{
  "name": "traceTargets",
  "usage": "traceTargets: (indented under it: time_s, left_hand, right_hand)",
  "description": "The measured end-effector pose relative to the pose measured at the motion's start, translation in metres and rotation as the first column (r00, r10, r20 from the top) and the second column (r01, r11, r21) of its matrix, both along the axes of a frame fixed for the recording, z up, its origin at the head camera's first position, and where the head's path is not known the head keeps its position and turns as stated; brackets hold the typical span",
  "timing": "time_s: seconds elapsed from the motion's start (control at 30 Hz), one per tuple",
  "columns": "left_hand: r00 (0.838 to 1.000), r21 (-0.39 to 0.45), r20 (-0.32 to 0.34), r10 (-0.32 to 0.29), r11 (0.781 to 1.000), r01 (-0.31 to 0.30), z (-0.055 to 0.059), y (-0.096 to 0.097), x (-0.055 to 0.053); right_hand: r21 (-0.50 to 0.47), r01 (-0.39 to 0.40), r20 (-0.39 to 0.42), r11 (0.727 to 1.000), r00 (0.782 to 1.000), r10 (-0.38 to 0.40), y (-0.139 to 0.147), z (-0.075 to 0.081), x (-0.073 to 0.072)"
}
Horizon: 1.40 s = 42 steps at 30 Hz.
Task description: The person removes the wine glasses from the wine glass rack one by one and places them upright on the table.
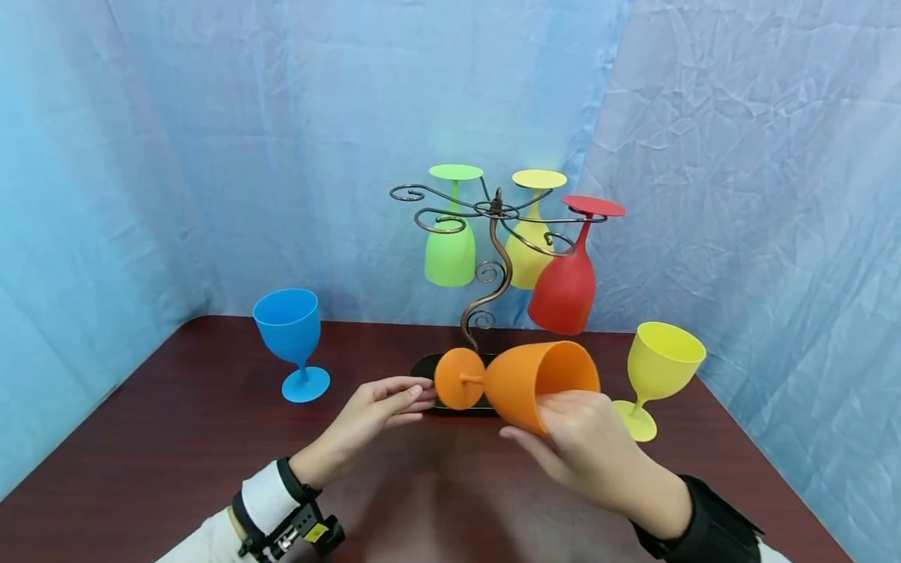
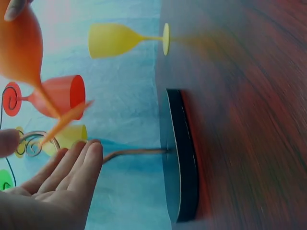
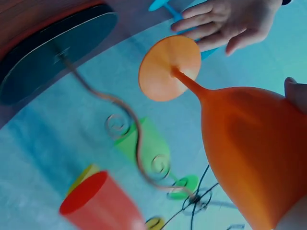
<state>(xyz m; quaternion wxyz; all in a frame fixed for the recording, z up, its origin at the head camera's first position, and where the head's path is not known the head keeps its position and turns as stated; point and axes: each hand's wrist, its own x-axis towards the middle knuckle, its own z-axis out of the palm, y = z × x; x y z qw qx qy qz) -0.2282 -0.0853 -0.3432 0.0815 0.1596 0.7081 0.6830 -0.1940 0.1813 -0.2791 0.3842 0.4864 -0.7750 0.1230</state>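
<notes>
My right hand [image 1: 587,446] grips an orange goblet [image 1: 517,383] by its bowl, fingers inside the rim and thumb outside. The goblet is tipped on its side above the table, its foot pointing left. Beside that foot is my left hand [image 1: 383,410], fingers extended, fingertips right at the foot's edge; in the left wrist view the palm [image 2: 62,191] faces up with nothing gripped. Behind the goblet stands a metal stemware rack [image 1: 501,274] on a dark oval base [image 2: 175,158]. Green [image 1: 450,258], yellow [image 1: 528,254] and red [image 1: 565,289] goblets hang upside down from its curled arms.
A blue goblet [image 1: 288,328] stands upright on the table at the left. Another yellow goblet [image 1: 663,363] stands upright at the right, close behind my right hand. The dark reddish table [image 1: 176,438] ends at light blue cloth [image 1: 281,141] behind and on both sides.
</notes>
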Motion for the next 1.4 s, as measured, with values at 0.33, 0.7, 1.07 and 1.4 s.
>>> traceTargets:
  time_s: [0.33, 0.7, 1.07, 1.4]
  left_hand:
    - [0.992, -0.139, -0.108, -0.058, 0.989, 0.043, -0.005, -0.017, 0.006]
    - [0.991, -0.164, -0.102, -0.089, 0.984, 0.072, -0.005, -0.014, 0.014]
    - [0.994, -0.171, -0.082, -0.068, 0.984, 0.053, -0.003, -0.016, 0.016]
    - [0.995, -0.177, -0.069, -0.068, 0.983, 0.055, -0.003, -0.011, 0.014]
  right_hand:
    - [0.017, 0.107, -0.011, 0.994, 0.994, -0.106, 0.060, 0.002, -0.004]
    - [0.225, 0.277, 0.157, 0.934, 0.936, -0.315, 0.130, 0.016, -0.006]
    - [0.341, 0.421, 0.289, 0.841, 0.804, -0.519, 0.176, 0.002, -0.018]
    - [0.413, 0.471, 0.358, 0.780, 0.703, -0.614, 0.204, 0.002, -0.025]
